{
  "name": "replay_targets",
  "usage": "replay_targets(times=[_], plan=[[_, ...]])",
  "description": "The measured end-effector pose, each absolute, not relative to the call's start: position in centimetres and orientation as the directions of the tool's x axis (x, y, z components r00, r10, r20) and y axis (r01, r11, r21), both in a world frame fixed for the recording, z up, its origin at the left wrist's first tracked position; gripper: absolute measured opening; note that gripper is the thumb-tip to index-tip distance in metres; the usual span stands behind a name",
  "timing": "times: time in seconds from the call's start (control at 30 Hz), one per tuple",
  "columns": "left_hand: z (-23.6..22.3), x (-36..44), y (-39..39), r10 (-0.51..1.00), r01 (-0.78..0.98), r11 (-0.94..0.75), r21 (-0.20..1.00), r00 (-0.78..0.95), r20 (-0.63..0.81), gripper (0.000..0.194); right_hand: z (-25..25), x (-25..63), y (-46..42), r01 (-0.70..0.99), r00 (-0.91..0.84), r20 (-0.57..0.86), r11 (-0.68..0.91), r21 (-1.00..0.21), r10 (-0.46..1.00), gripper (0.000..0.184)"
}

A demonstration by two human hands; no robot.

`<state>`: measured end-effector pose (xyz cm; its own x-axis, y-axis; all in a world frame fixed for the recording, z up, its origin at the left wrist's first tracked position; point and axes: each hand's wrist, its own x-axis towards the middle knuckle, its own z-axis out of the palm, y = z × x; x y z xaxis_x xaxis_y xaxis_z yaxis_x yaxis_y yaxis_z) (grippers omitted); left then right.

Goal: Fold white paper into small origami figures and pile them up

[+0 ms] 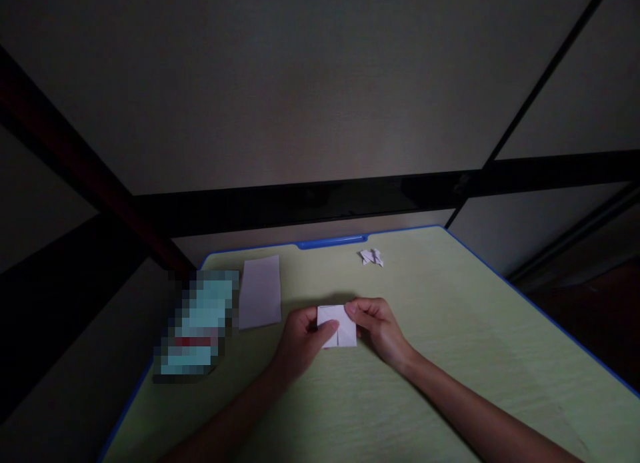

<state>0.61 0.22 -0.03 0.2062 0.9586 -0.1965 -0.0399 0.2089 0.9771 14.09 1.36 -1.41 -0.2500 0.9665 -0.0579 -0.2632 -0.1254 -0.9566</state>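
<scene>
A small white square of folded paper (345, 331) is held up between my two hands over the middle of the table. Creases and a vertical slit show on its face. My left hand (301, 336) grips its left side, thumb pressed flat across the front. At the upper right corner, my right hand (377, 323) pinches the paper between thumb and fingers. The fingers behind the paper are mostly hidden.
The pale green table (450, 303) has a blue edge and a blue pen groove (333, 242) at the back. Folded white paper (371, 257) lies near the far edge. A blank sheet (261, 293) sits left, beside a pixelated bluish item (200, 323). Panels (310, 90) rise behind.
</scene>
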Motion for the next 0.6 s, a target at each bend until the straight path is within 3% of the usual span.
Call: replay_targets(times=[0.13, 0.37, 0.6], plan=[[0.2, 0.6, 0.2, 0.959, -0.060, 0.217, 0.974, 0.198, -0.201, 0.020, -1.6, 14.2, 1.4, -0.296, -0.272, -0.026, -0.109, -0.949, 0.962, 0.040], [0.5, 0.5, 0.4, 0.981, -0.080, 0.193, 0.978, 0.050, -0.189, 0.021, -0.5, 14.5, 1.6, -0.201, -0.085, 0.106, 0.087, -0.976, 0.991, 0.017], [0.6, 0.6, 0.3, 0.985, -0.033, 0.172, 0.985, -0.001, -0.172, 0.019, -0.6, 14.3, 1.6, -0.246, -0.129, 0.065, 0.031, -0.969, 0.989, 0.017]])
